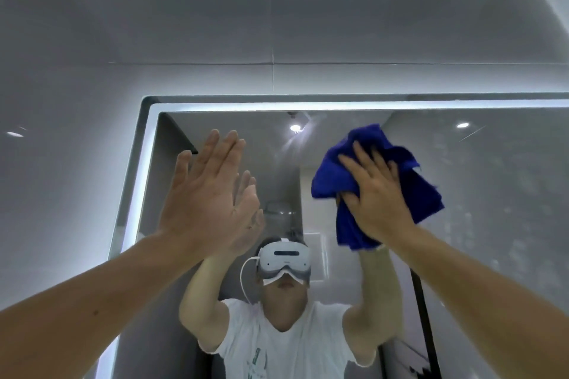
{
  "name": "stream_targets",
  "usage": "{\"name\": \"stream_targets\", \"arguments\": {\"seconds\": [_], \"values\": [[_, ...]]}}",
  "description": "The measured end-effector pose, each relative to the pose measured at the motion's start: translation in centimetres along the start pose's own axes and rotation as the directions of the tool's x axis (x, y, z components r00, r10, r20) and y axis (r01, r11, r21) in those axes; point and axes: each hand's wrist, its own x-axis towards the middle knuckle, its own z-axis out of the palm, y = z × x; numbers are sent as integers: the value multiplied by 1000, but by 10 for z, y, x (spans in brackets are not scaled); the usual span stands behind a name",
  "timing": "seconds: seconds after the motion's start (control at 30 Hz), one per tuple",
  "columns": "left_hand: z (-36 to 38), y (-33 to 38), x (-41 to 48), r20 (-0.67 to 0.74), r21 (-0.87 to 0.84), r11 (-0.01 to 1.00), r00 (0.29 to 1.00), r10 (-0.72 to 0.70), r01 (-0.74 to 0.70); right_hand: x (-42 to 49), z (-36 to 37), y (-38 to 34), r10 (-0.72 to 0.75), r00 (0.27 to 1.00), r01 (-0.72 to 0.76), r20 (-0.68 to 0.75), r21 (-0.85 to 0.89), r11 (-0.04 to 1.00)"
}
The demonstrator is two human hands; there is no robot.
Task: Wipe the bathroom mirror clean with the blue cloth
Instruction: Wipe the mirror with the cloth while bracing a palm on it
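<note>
- The right hand (378,197) presses the bunched blue cloth (331,177) against the upper part of the mirror (498,200), its fingers (363,158) spread flat over it.
- The left hand (209,194) lies flat on the glass near the top left corner, fingers straight and close together.
- Hazy speckling shows on the right, so that area likely needs passes.
- Overlapping strokes under even palm pressure should work best; the bare left hand may leave prints, so it wants lifting.
</note>
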Motion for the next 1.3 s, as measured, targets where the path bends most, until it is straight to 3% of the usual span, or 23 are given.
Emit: {"name": "stream_targets", "arguments": {"seconds": [0.1,0.23,0.4,0.53,0.63,0.7,0.77,0.83,0.93,1.0,1.13,1.3], "values": [[0,-1,11,-7,-20,1000,1000,2,-2,58,4,-4,83,996,-85,-33,-68,994],[-1,-5,30,-38,14,1000,999,4,-4,121,10,-18,61,998,-60,0,-91,994],[-5,-14,39,-76,7,1000,997,-23,24,138,17,-44,-225,969,233,104,-71,970],[-1,-13,35,-84,2,1000,996,-26,26,69,22,-54,-513,838,515,185,38,856],[2,-7,26,-82,16,1000,997,-12,14,2,19,-39,-571,777,572,265,84,816],[0,-5,23,-59,26,1000,998,4,-2,-11,11,-13,-516,822,523,240,38,852],[-3,-8,22,-38,40,999,999,7,-5,5,0,8,-337,930,339,144,12,941],[-6,-11,23,-39,32,999,999,-5,6,41,-10,19,-141,989,141,44,-6,990],[-10,-13,24,-42,23,1000,999,-16,17,101,-10,13,38,999,-37,11,-62,997],[-13,-14,25,-61,29,999,998,-19,21,133,-3,-2,75,997,-72,32,-88,994],[-15,-16,27,-97,33,999,995,-30,34,151,16,-43,-125,985,139,121,-117,983],[-7,-13,16,-60,18,999,998,-28,29,93,32,-81,-440,871,457,221,-29,889]]}}
